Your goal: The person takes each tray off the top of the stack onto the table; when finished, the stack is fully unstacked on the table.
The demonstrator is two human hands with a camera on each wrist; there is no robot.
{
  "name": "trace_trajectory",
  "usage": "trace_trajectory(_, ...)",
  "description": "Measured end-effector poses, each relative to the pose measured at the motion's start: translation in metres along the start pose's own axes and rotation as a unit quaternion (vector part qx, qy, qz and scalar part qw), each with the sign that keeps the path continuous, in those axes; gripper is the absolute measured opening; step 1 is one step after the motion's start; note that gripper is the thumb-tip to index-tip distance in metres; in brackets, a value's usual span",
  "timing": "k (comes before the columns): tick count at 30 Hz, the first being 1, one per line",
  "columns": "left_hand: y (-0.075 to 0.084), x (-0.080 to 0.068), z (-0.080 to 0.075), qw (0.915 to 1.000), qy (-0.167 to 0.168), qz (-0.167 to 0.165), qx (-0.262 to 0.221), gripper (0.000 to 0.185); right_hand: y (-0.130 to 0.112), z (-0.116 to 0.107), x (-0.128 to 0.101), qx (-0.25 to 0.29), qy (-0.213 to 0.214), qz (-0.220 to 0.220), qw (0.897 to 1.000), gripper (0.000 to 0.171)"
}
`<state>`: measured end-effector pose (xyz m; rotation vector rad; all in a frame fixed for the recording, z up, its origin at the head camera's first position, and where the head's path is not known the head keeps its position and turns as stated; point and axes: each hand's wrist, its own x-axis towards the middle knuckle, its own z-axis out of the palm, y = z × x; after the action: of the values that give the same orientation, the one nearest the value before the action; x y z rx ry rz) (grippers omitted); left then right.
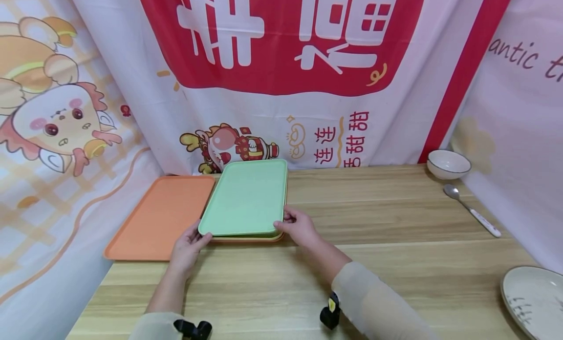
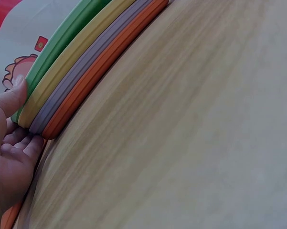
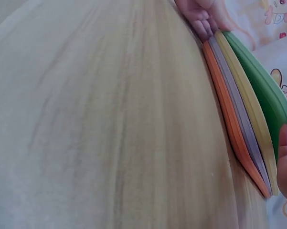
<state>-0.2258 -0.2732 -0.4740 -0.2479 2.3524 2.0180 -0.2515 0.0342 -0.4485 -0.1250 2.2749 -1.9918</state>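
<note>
A lone orange tray (image 1: 160,218) lies flat at the left end of a wooden table (image 1: 396,262), before a festive red-and-white banner (image 1: 281,61) with cartoon dragons. At the right end, a white bowl (image 1: 448,163) stands near a spoon (image 1: 471,210), with a speckled plate (image 1: 534,298) at the near corner.

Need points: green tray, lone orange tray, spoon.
green tray (image 1: 246,198), head view, middle of its flat top face.
lone orange tray (image 1: 160,218), head view, bare flat middle, left of the stack.
spoon (image 1: 452,191), head view, on its metal bowl.
</note>
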Motion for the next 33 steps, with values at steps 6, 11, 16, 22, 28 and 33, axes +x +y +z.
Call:
trace_trajectory(6, 0.001, -0.001, -0.001, 1.0, 0.001, -0.003, 0.004, 0.077, 0.0, 0.0, 0.001, 0.035, -0.018, 0.005, 0.999, 0.063)
trace_trajectory(11, 0.002, -0.002, -0.002, 1.0, -0.001, -0.003, 0.008, 0.078, -0.001, 0.004, 0.001, 0.136, -0.06, 0.044, 0.988, 0.068)
trace_trajectory(16, 0.003, -0.003, 0.0, 0.9999, -0.006, -0.001, 0.01, 0.078, -0.003, 0.008, -0.001, 0.186, -0.077, 0.068, 0.977, 0.077)
trace_trajectory(22, 0.002, -0.003, -0.001, 0.9998, -0.014, 0.004, 0.011, 0.08, -0.007, 0.008, -0.004, 0.208, -0.072, 0.068, 0.973, 0.08)
trace_trajectory(28, -0.004, -0.003, -0.004, 0.9994, -0.024, 0.009, 0.024, 0.082, -0.01, 0.002, -0.005, 0.227, -0.065, 0.064, 0.97, 0.078)
trace_trajectory(33, -0.012, -0.002, -0.004, 0.9986, -0.022, 0.028, 0.04, 0.073, -0.015, -0.009, -0.01, 0.235, -0.063, 0.058, 0.968, 0.076)
